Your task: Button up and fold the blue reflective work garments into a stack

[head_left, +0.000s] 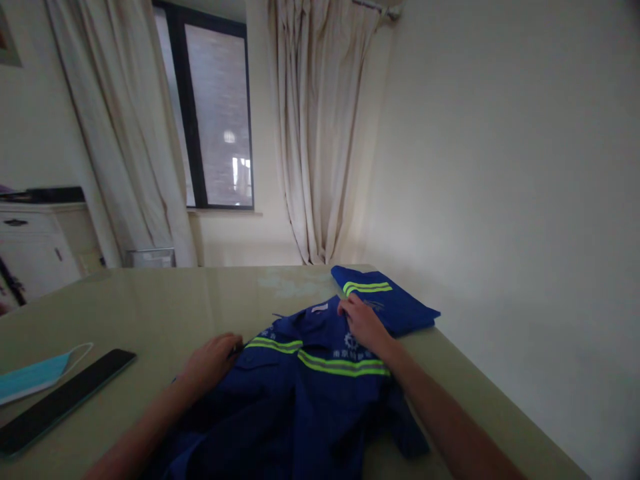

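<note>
Fingers [235, 340] — on blue jacket [320, 393].

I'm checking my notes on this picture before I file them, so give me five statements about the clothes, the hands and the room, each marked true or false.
1. The left hand and right hand are both at the dark blue cloth jacket with yellow-green stripes. True.
2. The folded blue striped garment lies at the table's near left. False: the folded blue striped garment is at the far right, by the wall.
3. A light blue face mask lies beside a long, flat black object. True.
4. The pale cloth curtains cover the dark-framed window. False: its glass shows between them.
5. A small white label shows at the jacket's neck. True.
</note>
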